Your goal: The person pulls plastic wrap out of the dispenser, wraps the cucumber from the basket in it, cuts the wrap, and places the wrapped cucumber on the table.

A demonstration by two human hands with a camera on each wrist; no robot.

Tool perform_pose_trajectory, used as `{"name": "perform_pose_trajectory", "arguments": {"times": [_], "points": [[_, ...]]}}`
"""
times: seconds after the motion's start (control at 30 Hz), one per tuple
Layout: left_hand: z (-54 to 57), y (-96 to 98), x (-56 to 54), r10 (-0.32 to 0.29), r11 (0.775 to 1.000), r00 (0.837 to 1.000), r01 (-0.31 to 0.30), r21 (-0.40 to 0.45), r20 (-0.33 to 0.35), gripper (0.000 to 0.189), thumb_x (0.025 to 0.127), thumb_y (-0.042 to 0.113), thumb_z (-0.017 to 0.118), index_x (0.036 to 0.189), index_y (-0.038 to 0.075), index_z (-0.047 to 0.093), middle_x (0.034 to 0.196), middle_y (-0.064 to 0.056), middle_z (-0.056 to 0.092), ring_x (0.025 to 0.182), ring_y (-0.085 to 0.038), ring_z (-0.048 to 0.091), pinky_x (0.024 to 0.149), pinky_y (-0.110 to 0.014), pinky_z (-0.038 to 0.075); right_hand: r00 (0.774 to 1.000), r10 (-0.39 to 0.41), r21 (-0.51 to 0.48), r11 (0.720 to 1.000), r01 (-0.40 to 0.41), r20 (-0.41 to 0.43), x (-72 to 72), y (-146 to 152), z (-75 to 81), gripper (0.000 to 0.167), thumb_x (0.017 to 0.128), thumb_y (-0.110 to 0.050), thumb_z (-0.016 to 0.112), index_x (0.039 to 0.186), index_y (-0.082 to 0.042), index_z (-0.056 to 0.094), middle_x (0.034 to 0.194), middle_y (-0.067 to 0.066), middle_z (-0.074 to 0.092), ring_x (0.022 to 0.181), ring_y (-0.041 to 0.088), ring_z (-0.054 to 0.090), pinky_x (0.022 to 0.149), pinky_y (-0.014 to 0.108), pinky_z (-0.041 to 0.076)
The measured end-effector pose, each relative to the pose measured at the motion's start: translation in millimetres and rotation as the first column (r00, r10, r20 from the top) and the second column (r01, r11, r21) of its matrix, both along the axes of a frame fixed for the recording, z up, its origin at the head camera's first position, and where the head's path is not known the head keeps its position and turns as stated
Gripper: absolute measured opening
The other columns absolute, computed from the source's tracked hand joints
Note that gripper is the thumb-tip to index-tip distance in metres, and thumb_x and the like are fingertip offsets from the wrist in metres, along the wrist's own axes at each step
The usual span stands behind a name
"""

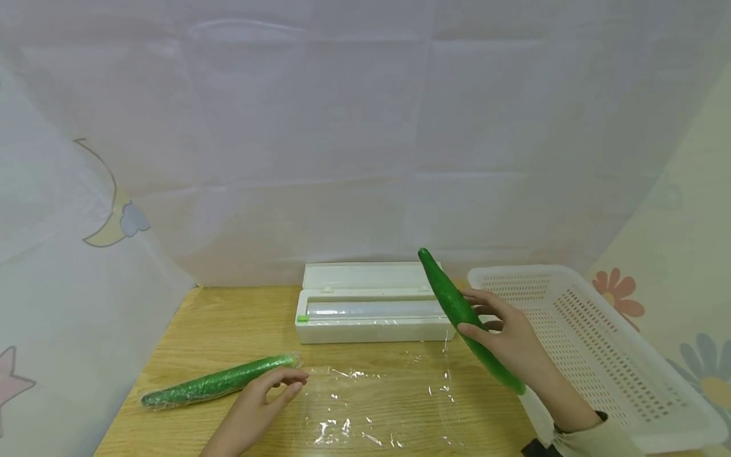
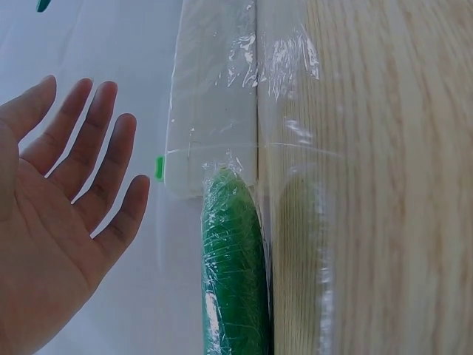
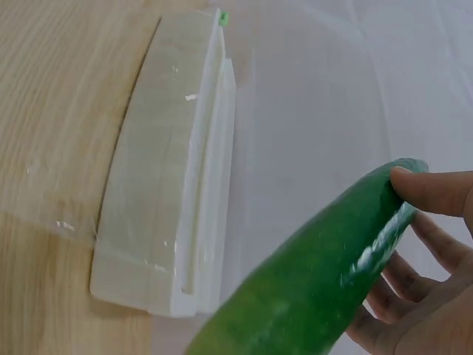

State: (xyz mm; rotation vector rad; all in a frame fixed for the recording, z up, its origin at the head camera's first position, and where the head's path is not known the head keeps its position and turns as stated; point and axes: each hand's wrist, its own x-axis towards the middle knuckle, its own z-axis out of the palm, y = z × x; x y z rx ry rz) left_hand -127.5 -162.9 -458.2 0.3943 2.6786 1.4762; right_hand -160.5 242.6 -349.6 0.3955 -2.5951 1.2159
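In the head view my right hand [image 1: 505,330] grips a bare green cucumber [image 1: 457,306] by its middle, thumb on one side and fingers on the other. It is held up at a slant between the dispenser and the basket. My left hand [image 1: 259,403] has relaxed fingers and holds nothing; it is beside a second cucumber [image 1: 219,381] wrapped in clear film, lying on the table. A sheet of cling film [image 1: 365,400] is spread over the wood in front of the white film dispenser [image 1: 371,331], whose lid [image 1: 365,275] stands up and whose roll [image 1: 371,309] shows.
A white perforated plastic basket [image 1: 599,355] stands at the right of the wooden table [image 1: 228,330]. A pale cloth backdrop [image 1: 320,139] hangs behind the dispenser. On the dispenser's left end sits a small green slider [image 1: 302,318].
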Motion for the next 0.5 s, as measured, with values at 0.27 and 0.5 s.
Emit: {"name": "perform_pose_trajectory", "arguments": {"times": [0.27,0.5], "points": [[-1.6,-1.0,-0.4,0.021,1.0,1.0,-0.021,-0.004,-0.016,0.025,0.098,0.044,0.058,0.115,0.029,0.068,0.11,0.011,0.066,0.104,-0.01,0.059,0.095,-0.055,0.048,0.997,0.076,-0.065,0.995,-0.076,0.003,-1.5,-23.5,-16.7,0.055,0.085,-0.002,0.076,0.136,-0.012,0.058,0.119,0.01,0.063,0.101,0.029,0.059,0.076,0.036,0.053],[-1.6,-1.3,-0.5,0.027,0.999,1.0,-0.027,-0.018,-0.006,0.025,0.098,0.046,0.057,0.115,0.031,0.067,0.109,0.012,0.066,0.104,-0.011,0.059,0.094,-0.055,0.049,0.991,0.122,-0.109,0.986,-0.128,-0.062,-5.3,-44.0,-36.0,0.054,0.083,0.003,0.076,0.132,-0.009,0.06,0.12,0.006,0.065,0.102,0.02,0.057,0.083,0.035,0.051]]}}
